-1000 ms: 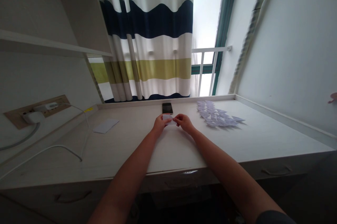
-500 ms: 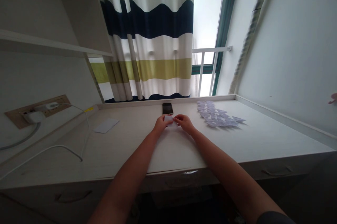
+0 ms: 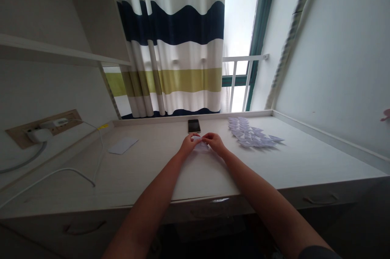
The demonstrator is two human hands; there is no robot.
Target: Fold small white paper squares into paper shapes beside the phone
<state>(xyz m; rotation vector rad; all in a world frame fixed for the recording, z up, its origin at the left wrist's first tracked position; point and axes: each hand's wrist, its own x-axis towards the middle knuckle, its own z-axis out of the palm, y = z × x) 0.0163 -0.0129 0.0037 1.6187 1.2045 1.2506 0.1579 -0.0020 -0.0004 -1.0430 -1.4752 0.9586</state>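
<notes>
Between my hands, just above the white desk, is a small white piece of paper, partly covered by my fingers. My left hand pinches its left side, and my right hand grips its upper right edge with fingertips close to the left ones. Directly beyond them a dark phone lies flat. To the right several folded pointed paper pieces are laid out in overlapping rows. On the left rests a small stack of white paper sheets.
A white cable runs over the desk's left side from plugs in a wall socket panel. The desk has a raised rim at the back and right. A striped curtain hangs behind it.
The paper has turned in my hands, so its lower part now spreads below the fingers. My right hand has shifted slightly toward the left one. The phone and other papers stay put.
</notes>
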